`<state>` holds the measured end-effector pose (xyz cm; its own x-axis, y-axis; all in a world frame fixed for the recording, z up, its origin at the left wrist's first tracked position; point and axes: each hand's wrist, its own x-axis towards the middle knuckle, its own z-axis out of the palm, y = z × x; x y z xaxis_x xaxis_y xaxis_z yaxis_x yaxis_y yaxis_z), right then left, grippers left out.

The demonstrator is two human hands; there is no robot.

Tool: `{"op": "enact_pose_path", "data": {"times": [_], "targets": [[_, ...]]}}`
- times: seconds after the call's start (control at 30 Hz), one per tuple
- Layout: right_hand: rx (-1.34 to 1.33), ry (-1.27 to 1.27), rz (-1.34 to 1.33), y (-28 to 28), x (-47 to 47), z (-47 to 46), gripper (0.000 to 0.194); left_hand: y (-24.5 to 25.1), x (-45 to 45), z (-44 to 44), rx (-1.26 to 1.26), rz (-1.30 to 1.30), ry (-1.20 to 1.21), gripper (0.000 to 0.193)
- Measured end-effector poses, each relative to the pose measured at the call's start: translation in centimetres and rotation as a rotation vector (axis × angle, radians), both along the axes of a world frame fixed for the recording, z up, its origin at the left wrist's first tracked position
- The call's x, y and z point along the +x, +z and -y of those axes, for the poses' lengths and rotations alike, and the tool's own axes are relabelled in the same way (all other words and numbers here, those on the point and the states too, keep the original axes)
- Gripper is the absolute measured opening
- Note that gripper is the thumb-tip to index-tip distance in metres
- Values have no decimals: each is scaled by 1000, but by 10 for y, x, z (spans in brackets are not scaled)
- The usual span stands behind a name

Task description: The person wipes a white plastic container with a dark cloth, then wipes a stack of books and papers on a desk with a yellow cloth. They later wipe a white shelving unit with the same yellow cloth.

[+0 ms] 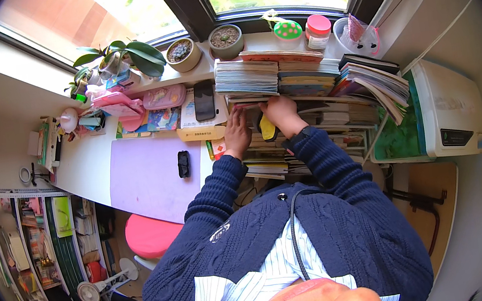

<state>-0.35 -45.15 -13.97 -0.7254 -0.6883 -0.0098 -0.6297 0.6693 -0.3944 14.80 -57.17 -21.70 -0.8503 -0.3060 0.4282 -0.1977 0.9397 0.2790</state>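
Observation:
My left hand reaches to the front of a shelf of stacked books, its fingertips at a thin pinkish-red item near the shelf's upper edge. Beside it, my right hand is curled at the same edge, fingertips close to that item; whether either hand grips it cannot be told. Below the right hand, near its wrist, is a yellow and black object. Above the hands stand tall stacks of books and papers. More books fill the shelves below.
On the desk at left lie a purple mat, a small black object, a black smartphone and a pink pencil case. Potted plants line the windowsill. A white and green appliance stands right, a pink stool below the desk.

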Motion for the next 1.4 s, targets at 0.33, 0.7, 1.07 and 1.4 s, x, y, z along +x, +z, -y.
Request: {"op": "enact_pose_path", "data": {"times": [0.33,0.7,1.07,1.4], "targets": [[82,210,-92,0,-5,-17,44,-4,-3,-5,2,-3,17,69],[-150,-162,49,7,-35,-68,48,0,-8,-4,-101,73,40,70],[-71,-343,56,11,-49,-103,58,14,-19,-6,-88,33,75,69],[-16,22,-131,3,-30,-83,61,-1,-29,-17,-183,31,139,73]]}}
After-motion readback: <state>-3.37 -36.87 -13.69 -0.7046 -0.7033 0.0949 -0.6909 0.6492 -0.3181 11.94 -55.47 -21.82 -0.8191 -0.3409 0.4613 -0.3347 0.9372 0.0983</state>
